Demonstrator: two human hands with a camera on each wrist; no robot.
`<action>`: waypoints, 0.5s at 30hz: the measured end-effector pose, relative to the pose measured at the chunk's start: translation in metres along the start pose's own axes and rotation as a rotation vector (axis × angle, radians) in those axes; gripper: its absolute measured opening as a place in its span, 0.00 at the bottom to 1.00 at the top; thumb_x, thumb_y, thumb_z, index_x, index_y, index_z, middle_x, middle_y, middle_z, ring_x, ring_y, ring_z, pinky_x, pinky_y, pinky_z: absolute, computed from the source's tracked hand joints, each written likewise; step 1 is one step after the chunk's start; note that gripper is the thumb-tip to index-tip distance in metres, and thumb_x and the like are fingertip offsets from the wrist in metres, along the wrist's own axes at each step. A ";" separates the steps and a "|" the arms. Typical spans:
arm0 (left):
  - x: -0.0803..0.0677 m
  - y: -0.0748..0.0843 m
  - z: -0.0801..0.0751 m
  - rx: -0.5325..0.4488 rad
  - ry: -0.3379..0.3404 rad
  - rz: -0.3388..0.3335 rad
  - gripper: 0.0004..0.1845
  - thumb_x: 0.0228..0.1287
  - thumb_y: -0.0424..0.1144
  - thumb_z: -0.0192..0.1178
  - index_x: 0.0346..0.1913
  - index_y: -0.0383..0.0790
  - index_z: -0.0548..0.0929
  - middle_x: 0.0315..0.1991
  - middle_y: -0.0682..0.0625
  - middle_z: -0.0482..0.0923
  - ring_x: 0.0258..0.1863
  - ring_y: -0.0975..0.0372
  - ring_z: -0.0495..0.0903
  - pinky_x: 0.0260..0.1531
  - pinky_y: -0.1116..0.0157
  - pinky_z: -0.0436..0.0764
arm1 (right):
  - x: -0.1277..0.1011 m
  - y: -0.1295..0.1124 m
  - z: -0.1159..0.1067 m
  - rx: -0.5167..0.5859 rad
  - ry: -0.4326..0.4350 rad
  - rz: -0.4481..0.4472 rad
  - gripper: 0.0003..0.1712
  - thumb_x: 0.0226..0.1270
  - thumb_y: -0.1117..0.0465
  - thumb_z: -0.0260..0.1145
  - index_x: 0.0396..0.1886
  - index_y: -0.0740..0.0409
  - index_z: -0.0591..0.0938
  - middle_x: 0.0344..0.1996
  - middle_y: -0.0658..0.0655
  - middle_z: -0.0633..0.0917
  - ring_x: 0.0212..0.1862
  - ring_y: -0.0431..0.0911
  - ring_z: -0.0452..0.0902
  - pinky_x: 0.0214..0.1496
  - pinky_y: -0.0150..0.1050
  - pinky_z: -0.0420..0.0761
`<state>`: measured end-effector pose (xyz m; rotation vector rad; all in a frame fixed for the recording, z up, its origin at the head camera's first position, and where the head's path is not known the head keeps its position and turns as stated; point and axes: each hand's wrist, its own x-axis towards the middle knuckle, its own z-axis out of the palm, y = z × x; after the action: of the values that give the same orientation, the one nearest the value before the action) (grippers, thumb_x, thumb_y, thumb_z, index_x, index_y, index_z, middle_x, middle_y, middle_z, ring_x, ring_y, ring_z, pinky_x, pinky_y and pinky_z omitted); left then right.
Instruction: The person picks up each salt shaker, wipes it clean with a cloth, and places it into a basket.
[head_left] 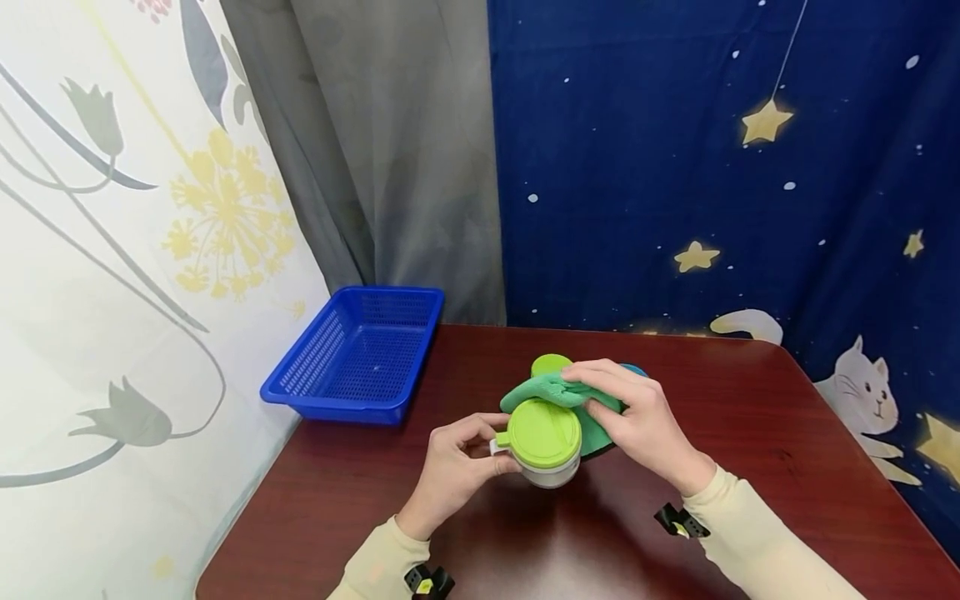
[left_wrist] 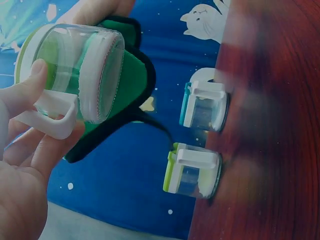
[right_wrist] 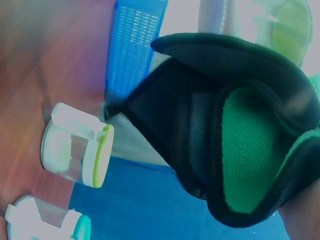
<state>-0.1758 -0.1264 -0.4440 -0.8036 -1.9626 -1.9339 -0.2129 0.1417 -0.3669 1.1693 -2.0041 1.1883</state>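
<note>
Above the reddish-brown wooden tabletop point(head_left: 712, 429), the left hand point(head_left: 459, 458) is clamping its fingers on a clear, lime-lidded cylindrical jar point(head_left: 545, 435); beside it, the right hand point(head_left: 645, 417) is finger-pinching a green, black-edged fabric cloth point(head_left: 551, 388).

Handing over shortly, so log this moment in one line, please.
left grip: holds lime-lidded jar | right grip: holds green cloth beside it | table: second lime-lidded jar, teal-lidded jar, blue basket
</note>
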 end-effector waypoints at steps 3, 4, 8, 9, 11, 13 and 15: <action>-0.001 0.001 0.000 0.015 0.008 0.002 0.14 0.46 0.29 0.79 0.32 0.42 0.83 0.50 0.46 0.85 0.43 0.51 0.87 0.37 0.56 0.86 | -0.007 0.009 0.003 -0.010 -0.027 0.007 0.31 0.56 0.80 0.70 0.57 0.53 0.84 0.54 0.52 0.84 0.58 0.47 0.79 0.59 0.32 0.76; -0.001 0.001 0.001 0.019 0.013 0.001 0.14 0.46 0.29 0.79 0.32 0.41 0.83 0.50 0.45 0.85 0.43 0.52 0.87 0.36 0.57 0.86 | -0.009 0.013 0.004 -0.010 -0.031 0.014 0.31 0.57 0.80 0.70 0.58 0.52 0.84 0.55 0.51 0.84 0.58 0.46 0.79 0.59 0.32 0.76; -0.003 0.003 0.002 0.021 0.029 0.005 0.15 0.44 0.25 0.79 0.31 0.37 0.82 0.50 0.42 0.85 0.40 0.53 0.88 0.34 0.56 0.86 | -0.016 0.027 0.008 -0.013 -0.075 0.052 0.31 0.61 0.76 0.70 0.61 0.46 0.83 0.56 0.47 0.83 0.58 0.45 0.78 0.59 0.33 0.77; -0.003 0.007 0.003 0.020 0.031 0.018 0.14 0.45 0.24 0.78 0.30 0.36 0.81 0.50 0.41 0.85 0.40 0.54 0.88 0.34 0.55 0.86 | -0.017 0.030 0.009 -0.019 -0.098 0.070 0.31 0.61 0.75 0.70 0.61 0.45 0.82 0.56 0.45 0.83 0.58 0.43 0.78 0.59 0.33 0.77; -0.003 0.007 0.002 0.010 0.035 0.030 0.15 0.44 0.23 0.78 0.30 0.35 0.80 0.50 0.41 0.85 0.40 0.54 0.88 0.33 0.55 0.86 | -0.020 0.035 0.012 -0.043 -0.146 0.100 0.32 0.62 0.74 0.71 0.62 0.42 0.81 0.56 0.42 0.83 0.58 0.41 0.78 0.58 0.33 0.77; -0.003 0.007 0.001 0.003 0.033 0.037 0.15 0.45 0.23 0.77 0.30 0.35 0.80 0.50 0.40 0.85 0.40 0.53 0.88 0.33 0.54 0.86 | -0.025 0.040 0.016 -0.075 -0.194 0.136 0.32 0.62 0.71 0.72 0.62 0.39 0.81 0.56 0.39 0.82 0.58 0.38 0.78 0.57 0.34 0.79; -0.003 0.004 0.000 -0.010 0.032 0.034 0.15 0.45 0.24 0.77 0.30 0.37 0.80 0.51 0.42 0.85 0.41 0.53 0.87 0.33 0.56 0.86 | -0.031 0.043 0.021 -0.100 -0.225 0.165 0.32 0.62 0.70 0.73 0.62 0.39 0.81 0.56 0.38 0.82 0.58 0.38 0.78 0.55 0.37 0.80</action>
<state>-0.1707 -0.1271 -0.4425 -0.7981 -1.9098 -1.9272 -0.2359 0.1465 -0.4188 1.1490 -2.3390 1.0579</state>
